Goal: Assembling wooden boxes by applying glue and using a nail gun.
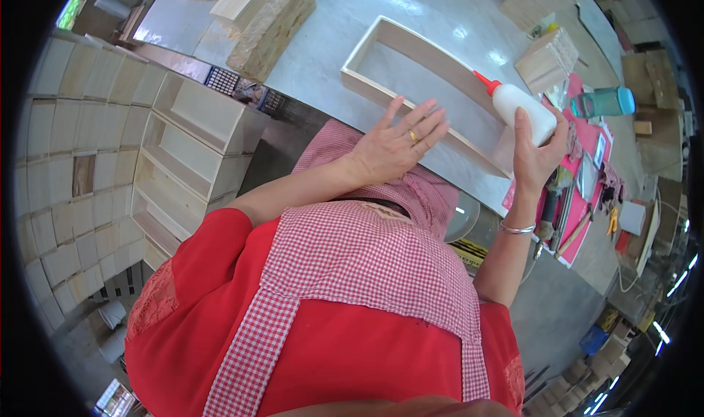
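Observation:
A long, shallow rectangular wooden frame (367, 87) rests on the pale, glossy tabletop, and the table surface shows through its middle. Over its near side my left hand (400, 138) is spread with the fingers stretched out, a gold ring on one finger. Whether the fingertips touch the wood I cannot tell. My right hand (539, 146) wraps round a white squeeze bottle (524, 113) with a red pointed nozzle. The bottle is tilted, its nozzle pointing up and left above the frame's far side.
Wrapped bundles of wood pieces (271, 28) stand at the far left, with another wood block (546, 59) at the right. A teal bottle (603, 102) lies by a pink sheet (579, 230) covered with tools. Stacked wooden boxes (187, 160) fill the left side.

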{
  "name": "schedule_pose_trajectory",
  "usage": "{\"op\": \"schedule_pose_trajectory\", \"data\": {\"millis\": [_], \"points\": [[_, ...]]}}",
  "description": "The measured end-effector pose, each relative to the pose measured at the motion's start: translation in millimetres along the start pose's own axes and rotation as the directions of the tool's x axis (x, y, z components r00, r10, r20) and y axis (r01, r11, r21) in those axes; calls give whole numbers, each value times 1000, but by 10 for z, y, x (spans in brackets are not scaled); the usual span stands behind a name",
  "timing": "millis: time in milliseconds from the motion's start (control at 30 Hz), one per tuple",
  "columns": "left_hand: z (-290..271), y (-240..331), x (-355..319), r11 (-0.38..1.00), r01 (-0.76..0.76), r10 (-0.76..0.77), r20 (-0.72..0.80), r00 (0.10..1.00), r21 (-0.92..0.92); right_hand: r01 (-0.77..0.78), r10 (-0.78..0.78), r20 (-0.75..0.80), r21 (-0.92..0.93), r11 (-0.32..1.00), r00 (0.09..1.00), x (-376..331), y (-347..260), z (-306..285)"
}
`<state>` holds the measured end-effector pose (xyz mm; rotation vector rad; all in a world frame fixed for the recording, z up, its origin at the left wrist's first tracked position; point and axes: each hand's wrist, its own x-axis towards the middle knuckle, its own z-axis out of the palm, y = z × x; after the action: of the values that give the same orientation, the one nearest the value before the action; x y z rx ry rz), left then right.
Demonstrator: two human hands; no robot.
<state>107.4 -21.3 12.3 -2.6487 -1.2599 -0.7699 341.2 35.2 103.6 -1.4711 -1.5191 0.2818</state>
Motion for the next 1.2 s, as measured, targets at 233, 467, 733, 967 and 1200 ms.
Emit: {"op": "schedule_pose_trajectory", "data": {"millis": [233,467,733,967,1200], "points": [[-21,6,-1,998,12,-10,24,1000,-58,-18,16,-96,-20,1000,995,-98,215,-358],[-30,3,2,998,23,-19,61,998,-65,-75,63,-140,-82,994,988,-169,408,-667],[-43,17,19,997,30,-27,43,999,-70,-103,77,-201,-124,987,977,-222,479,-839],[-50,17,16,997,32,-30,36,999,-71,-131,93,-219,-169,977,971,-294,483,-947],[-36,32,13,997,37,-35,38,999,-70,-140,111,-172,-170,975,979,-483,350,-1087]]}}
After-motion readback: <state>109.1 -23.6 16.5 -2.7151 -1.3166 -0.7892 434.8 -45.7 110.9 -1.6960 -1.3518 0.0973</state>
